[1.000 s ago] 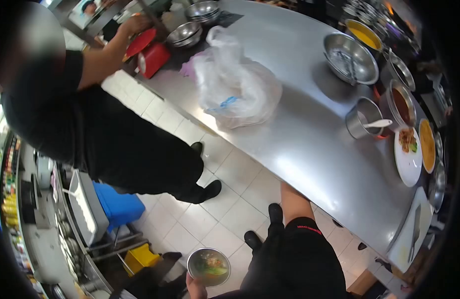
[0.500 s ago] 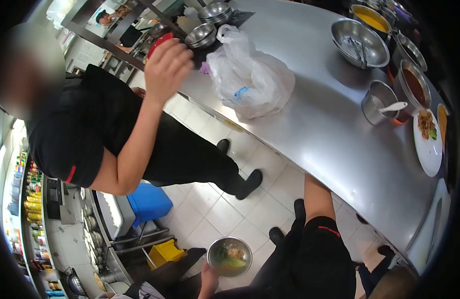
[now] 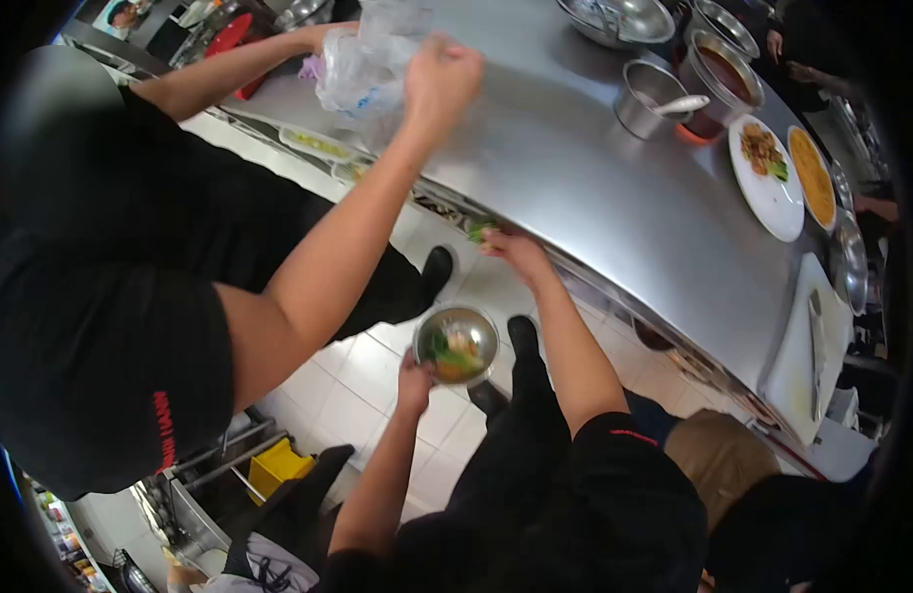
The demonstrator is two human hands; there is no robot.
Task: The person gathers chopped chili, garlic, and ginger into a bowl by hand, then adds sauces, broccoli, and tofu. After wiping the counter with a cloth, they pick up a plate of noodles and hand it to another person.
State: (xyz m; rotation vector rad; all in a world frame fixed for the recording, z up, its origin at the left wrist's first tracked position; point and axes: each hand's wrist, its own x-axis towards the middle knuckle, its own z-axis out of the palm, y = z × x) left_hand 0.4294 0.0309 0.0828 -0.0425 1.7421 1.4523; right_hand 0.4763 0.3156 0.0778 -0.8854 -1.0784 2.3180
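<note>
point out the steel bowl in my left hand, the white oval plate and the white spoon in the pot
steel bowl [image 3: 484,336]: head view, bare inner wall on the right side
white oval plate [image 3: 774,211]: head view, bare part below the food
white spoon [image 3: 685,104]: head view, part sticking out past the pot's [image 3: 638,121] rim

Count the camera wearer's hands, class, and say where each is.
2: the left hand grips the metal bowl above the tiled floor; the right hand, holding something green, is near the edge of the worktop. Neither is hidden.

Round metal bowl [image 3: 483,334], greens [image 3: 459,364] inside, in left hand [image 3: 414,381]; green bits [image 3: 479,231] in right hand [image 3: 521,253]
</note>
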